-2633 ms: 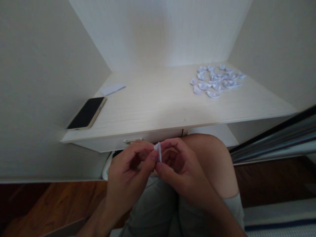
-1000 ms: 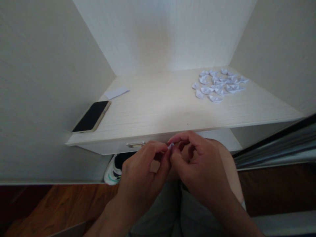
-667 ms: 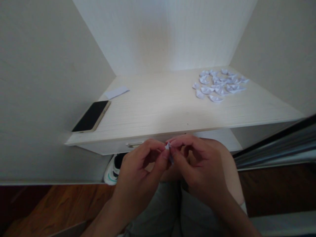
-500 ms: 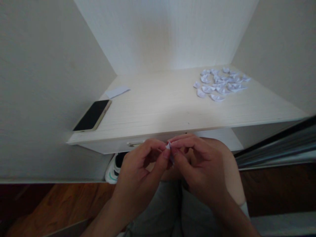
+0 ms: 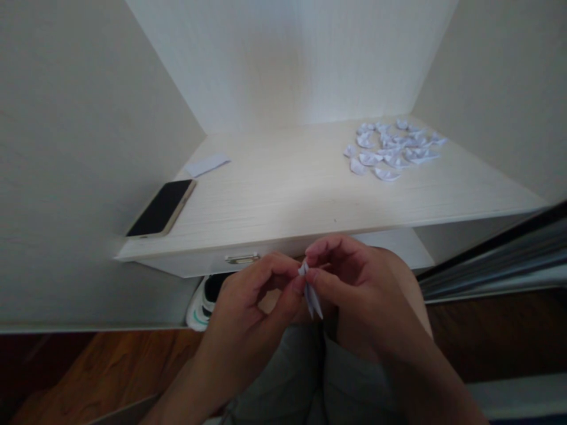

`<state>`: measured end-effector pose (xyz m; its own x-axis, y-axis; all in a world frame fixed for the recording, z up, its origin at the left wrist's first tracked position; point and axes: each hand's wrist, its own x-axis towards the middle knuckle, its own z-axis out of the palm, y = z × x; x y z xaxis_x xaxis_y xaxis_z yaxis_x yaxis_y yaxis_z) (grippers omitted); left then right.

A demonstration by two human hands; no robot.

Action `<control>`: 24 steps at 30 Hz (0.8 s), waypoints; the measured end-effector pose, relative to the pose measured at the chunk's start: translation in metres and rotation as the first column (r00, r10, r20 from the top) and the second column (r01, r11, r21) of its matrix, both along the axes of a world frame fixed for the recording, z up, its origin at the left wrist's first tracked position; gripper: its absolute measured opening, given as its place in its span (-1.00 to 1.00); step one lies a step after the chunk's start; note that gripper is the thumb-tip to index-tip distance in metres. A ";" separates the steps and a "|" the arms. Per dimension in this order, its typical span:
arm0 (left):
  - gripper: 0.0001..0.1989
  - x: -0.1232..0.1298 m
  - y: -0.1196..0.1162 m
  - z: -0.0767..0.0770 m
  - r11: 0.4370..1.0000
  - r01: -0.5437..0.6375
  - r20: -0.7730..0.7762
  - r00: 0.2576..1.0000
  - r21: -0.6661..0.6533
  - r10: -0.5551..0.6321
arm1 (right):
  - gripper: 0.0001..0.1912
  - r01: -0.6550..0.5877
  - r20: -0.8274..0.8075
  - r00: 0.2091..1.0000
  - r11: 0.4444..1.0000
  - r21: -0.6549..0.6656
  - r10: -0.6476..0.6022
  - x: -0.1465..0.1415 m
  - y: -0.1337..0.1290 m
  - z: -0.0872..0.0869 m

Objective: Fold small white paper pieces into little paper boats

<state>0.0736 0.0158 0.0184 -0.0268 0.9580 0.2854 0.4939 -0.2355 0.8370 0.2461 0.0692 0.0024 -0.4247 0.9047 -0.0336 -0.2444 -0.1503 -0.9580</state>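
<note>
- Left hand (image 5: 245, 313) and right hand (image 5: 372, 295) pinch 1 folded paper (image 5: 312, 300), apparently steadying its creases.
- Paper boats (image 5: 387, 175) cluster well apart, likely safe from crushing.

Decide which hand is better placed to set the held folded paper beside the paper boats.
Probably the right hand: it grips the folded paper and is nearer the paper boats than the left hand.

The small white folded paper (image 5: 312, 297) was pinched at its top between the left hand (image 5: 254, 304) and the right hand (image 5: 365, 295), its two narrow points splayed downward. Small white folded pieces (image 5: 394, 156) lay clustered, some touching, on the desk (image 5: 274, 189); a flat white paper strip (image 5: 207, 164) lay at the left.
</note>
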 end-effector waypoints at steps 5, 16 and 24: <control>-0.89 0.000 -0.002 -0.004 0.980 0.080 0.299 0.954 -0.183 -0.022 | -0.84 -0.058 0.014 0.998 0.998 -0.023 0.058 0.004 0.005 0.002; -0.89 0.002 0.004 -0.015 0.819 0.420 0.827 0.551 -0.391 0.113 | -0.83 -0.133 -0.086 0.989 0.983 -0.130 0.122 0.003 0.013 -0.006; -0.91 0.013 0.008 -0.020 0.829 0.393 0.855 0.488 -0.398 0.179 | -0.84 -0.229 -0.167 0.963 0.970 -0.082 0.214 0.015 0.013 -0.019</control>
<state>0.0866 0.0238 -0.0016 0.1404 0.9409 -0.3083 -0.5043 0.3360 0.7955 0.2611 0.0819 -0.0168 -0.6211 0.7828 -0.0365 -0.3390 -0.3104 -0.8881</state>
